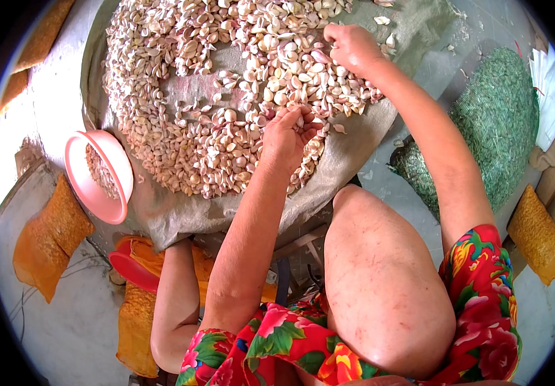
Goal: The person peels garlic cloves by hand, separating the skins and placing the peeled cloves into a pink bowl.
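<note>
Loose garlic cloves (pixel 210 159) lie in a broad heap on a grey woven cloth (pixel 354 149). Low on the right part of the heap is my left hand (pixel 287 137), its palm turned partly up and its fingers curled. A pale clove (pixel 300 122) shows between the thumb and fingers. My right hand (pixel 354 50) reaches to the heap's upper right edge with fingers bent down over the cloves. Whatever lies under those fingertips is hidden. Purple-skinned cloves (pixel 320 56) lie just below it.
A pink basin (pixel 125 169) holding small bits stands left of the heap. Below the cloth is a red basin (pixel 132 265). A full green mesh sack (pixel 494 125) lies at right. Orange mesh sacks (pixel 53 236) are on the floor on both sides. My bare knee (pixel 383 270) is near the cloth's edge.
</note>
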Available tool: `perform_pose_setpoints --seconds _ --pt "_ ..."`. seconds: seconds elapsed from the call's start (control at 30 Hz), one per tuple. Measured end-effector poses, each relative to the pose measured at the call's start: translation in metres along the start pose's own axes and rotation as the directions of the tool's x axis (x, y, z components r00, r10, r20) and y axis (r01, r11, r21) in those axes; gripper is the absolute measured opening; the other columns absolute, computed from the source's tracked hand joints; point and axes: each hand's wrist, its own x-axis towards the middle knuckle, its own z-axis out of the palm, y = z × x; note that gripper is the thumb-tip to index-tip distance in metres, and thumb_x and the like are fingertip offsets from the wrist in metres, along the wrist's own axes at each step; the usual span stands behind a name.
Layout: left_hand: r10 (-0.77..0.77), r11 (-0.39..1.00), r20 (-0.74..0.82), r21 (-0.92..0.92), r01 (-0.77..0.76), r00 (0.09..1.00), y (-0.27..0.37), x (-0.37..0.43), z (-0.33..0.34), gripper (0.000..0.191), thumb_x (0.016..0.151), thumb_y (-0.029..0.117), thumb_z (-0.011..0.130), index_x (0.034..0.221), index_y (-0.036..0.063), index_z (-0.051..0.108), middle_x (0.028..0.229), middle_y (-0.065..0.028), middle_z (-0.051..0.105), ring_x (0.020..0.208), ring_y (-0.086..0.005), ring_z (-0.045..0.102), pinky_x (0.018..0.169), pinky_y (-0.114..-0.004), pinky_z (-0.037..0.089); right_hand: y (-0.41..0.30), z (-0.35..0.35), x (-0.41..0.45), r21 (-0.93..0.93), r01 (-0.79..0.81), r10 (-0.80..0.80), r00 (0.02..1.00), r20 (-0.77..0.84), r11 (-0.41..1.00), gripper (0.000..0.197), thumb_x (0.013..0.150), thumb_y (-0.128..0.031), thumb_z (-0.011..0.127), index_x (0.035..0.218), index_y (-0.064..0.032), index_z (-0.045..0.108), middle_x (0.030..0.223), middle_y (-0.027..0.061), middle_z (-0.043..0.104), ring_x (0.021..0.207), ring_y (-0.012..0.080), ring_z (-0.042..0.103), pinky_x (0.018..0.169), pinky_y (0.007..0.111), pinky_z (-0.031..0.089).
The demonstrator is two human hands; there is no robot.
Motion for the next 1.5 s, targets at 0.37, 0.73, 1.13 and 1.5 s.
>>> perform_pose_setpoints --seconds 0.37,0.73,1.13,1.5 --pt "-0.001 1.0 0.006 0.012 0.001 1.0 -0.001 -0.002 0.004 0.023 0.104 0.019 0.047 0.102 0.0017 0.062 0.092 -0.0076 0.06 0.082 -0.0209 0.063 0.074 -0.032 0.054 -0.014 0.007 0.021 -0.102 0.161 -0.142 0.975 0.171 0.982 0.011 0.075 -0.009 0.066 0.086 -0.0057 0.066 0.084 0.0157 0.067 0.084 0.0361 0.066 0.076 0.046 0.053" --pt "0.019 0.998 -0.005 -0.063 -0.019 1.0 0.004 0.013 -0.001 0.025 0.104 0.02 0.046 0.106 0.0 0.061 0.095 -0.0099 0.062 0.085 -0.0255 0.064 0.076 -0.034 0.054 -0.008 -0.017 -0.001 0.353 0.023 -0.042 0.998 0.047 0.935 0.006 0.076 -0.008 0.068 0.079 -0.0035 0.068 0.071 0.0073 0.068 0.062 0.0176 0.064 0.062 0.032 0.051" --pt "0.004 0.988 -0.005 -0.153 -0.004 1.0 0.009 0.017 -0.01 0.028 0.105 0.02 0.042 0.101 -0.0018 0.059 0.091 -0.0119 0.063 0.082 -0.0239 0.065 0.071 -0.032 0.056 -0.048 -0.013 -0.011 0.203 0.075 -0.067 0.997 -0.046 0.976 0.009 0.082 -0.007 0.061 0.079 -0.0074 0.07 0.083 0.0117 0.071 0.074 0.0273 0.07 0.071 0.04 0.057" --pt "-0.018 0.989 -0.022 -0.144 0.015 1.0 0.0 0.012 -0.012 0.028 0.105 0.02 0.043 0.1 -0.0022 0.059 0.089 -0.0118 0.063 0.082 -0.0251 0.064 0.071 -0.032 0.055 -0.042 0.011 0.02 -0.022 0.157 -0.151 0.975 0.161 0.987 0.019 0.072 -0.01 0.065 0.09 -0.0078 0.071 0.088 0.0153 0.069 0.085 0.0344 0.069 0.077 0.045 0.055"
